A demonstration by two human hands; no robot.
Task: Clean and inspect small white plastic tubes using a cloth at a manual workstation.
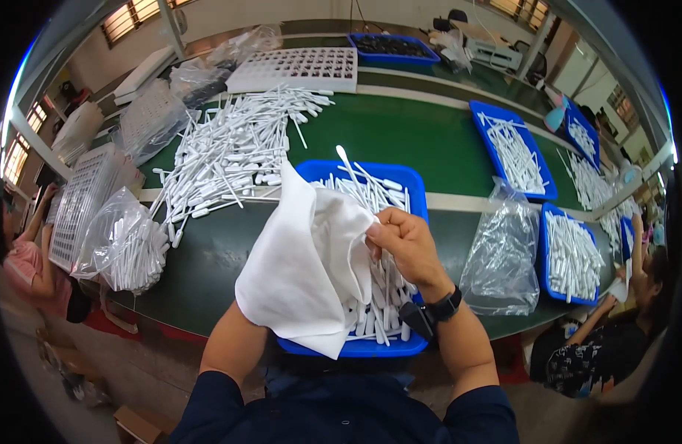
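Note:
A white cloth (285,274) hangs bunched over the near left part of a blue tray (411,180). My right hand (407,244) is closed on the cloth's right edge, pinching it between thumb and fingers. My left forearm (233,344) runs up under the cloth, which hides my left hand and its fingers. Beneath and beside the cloth, the tray holds many thin white sticks (385,300) with thicker ends. One stick with a bulbous tip (342,154) pokes up beyond the cloth. A dark watch (446,305) is on my right wrist.
A large heap of similar sticks (233,148) lies on the green table at left, near a bagged bundle (133,248). At right are a clear plastic bag (500,259) and filled blue trays (546,285). Other people (603,344) sit at both sides.

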